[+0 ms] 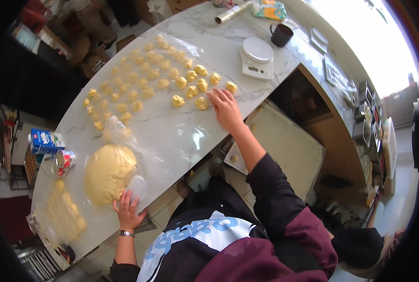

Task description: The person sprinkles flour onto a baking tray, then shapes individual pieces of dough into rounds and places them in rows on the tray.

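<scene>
A large mound of smooth yellow dough lies on the marble table at the left. At its near right edge is my left hand, fingers closed around a translucent white dough scraper. My right hand reaches to the table's middle, its fingers bunched and bent down among small yellow dough balls. Whatever is under those fingertips is hidden. One dough ball sits just right of the hand, another just left of it. Clear plastic film covers many of the balls farther left.
A white kitchen scale and a dark mug stand at the back right. A blue carton and cans are at the left, near a film-covered dough slab. Below the table edge lies a large tray. Another person is at lower right.
</scene>
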Available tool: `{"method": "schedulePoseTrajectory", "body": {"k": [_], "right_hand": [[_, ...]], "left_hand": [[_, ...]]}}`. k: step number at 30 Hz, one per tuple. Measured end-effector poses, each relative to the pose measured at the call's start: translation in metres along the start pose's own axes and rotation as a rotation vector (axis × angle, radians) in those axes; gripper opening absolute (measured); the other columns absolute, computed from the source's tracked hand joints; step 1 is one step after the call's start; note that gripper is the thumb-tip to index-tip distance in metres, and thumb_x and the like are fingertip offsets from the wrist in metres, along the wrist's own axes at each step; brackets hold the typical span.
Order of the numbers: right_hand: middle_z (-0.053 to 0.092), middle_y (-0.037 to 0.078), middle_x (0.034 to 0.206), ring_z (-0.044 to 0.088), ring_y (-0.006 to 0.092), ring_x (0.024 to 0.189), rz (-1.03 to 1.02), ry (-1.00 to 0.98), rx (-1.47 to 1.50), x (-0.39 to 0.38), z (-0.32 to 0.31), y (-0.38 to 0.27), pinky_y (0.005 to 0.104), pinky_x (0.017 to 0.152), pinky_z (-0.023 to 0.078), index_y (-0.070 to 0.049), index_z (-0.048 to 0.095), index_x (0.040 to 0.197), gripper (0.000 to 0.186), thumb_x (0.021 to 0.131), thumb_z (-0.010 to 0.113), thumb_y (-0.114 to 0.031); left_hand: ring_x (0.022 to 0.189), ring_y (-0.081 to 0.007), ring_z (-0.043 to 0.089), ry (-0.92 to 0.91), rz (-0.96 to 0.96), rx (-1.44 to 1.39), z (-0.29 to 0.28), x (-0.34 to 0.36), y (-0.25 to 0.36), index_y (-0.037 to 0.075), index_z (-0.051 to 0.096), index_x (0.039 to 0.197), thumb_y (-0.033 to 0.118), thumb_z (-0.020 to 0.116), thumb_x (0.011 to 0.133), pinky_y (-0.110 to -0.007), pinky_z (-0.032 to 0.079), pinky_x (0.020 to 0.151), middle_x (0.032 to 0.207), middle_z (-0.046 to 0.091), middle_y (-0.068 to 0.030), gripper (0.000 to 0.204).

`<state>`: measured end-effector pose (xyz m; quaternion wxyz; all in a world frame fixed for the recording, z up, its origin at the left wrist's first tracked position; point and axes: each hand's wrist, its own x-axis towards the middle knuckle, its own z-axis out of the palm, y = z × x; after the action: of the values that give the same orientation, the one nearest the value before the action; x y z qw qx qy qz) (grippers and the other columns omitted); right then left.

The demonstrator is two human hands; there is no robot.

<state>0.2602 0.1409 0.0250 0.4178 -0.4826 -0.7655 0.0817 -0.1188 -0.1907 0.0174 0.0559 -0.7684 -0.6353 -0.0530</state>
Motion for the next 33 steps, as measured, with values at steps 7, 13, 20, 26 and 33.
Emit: {"method": "schedulePoseTrajectory", "body": {"k": [7,13,20,26,33], "right_hand": [[0.062,0.011,0.093,0.06,0.0274,0.086,-0.033,-0.158,0.325,-0.017,0.011,-0.09,0.0352,0.073,0.05,-0.005,0.061,0.107,0.034,0.074,0.068,0.002],[0.053,0.015,0.096,0.053,0.0341,0.091,-0.185,-0.307,0.16,-0.021,0.075,-0.117,0.0397,0.082,0.045,-0.007,0.055,0.093,0.018,0.077,0.064,-0.009],[0.057,0.011,0.082,0.058,0.0313,0.082,-0.158,-0.676,0.494,-0.081,0.063,-0.119,0.0379,0.071,0.048,-0.008,0.052,0.085,0.016,0.075,0.063,-0.003],[0.054,0.011,0.082,0.053,0.0333,0.079,-0.22,-0.351,0.175,-0.012,0.106,-0.125,0.0393,0.07,0.044,-0.008,0.05,0.085,0.019,0.07,0.06,-0.002],[0.054,0.009,0.076,0.055,0.0288,0.074,-0.166,-0.675,0.611,-0.06,0.053,-0.103,0.0368,0.064,0.044,-0.008,0.049,0.081,0.015,0.073,0.06,-0.003]], "left_hand": [[0.132,-0.0199,0.038,0.027,-0.049,-0.008,0.001,-0.008,-0.001,0.023,0.054,0.108,0.044,0.075,0.067,-0.054,0.019,0.105,0.139,0.045,-0.0015,0.051],[0.133,-0.0154,0.037,0.008,-0.054,-0.071,-0.004,-0.004,0.002,0.024,0.054,0.111,0.045,0.074,0.068,-0.052,0.022,0.104,0.14,0.044,0.0011,0.053],[0.133,-0.0139,0.036,-0.007,-0.083,-0.095,-0.008,-0.016,-0.003,0.025,0.054,0.115,0.048,0.071,0.071,-0.049,0.024,0.105,0.141,0.042,0.0027,0.053],[0.133,-0.013,0.036,0.011,-0.071,-0.139,-0.004,-0.007,-0.002,0.025,0.052,0.12,0.05,0.068,0.074,-0.048,0.026,0.105,0.142,0.042,0.0034,0.054],[0.132,-0.0123,0.036,0.009,-0.067,-0.1,-0.012,-0.012,-0.003,0.024,0.055,0.113,0.049,0.072,0.07,-0.048,0.024,0.104,0.139,0.044,0.0043,0.053]]}}
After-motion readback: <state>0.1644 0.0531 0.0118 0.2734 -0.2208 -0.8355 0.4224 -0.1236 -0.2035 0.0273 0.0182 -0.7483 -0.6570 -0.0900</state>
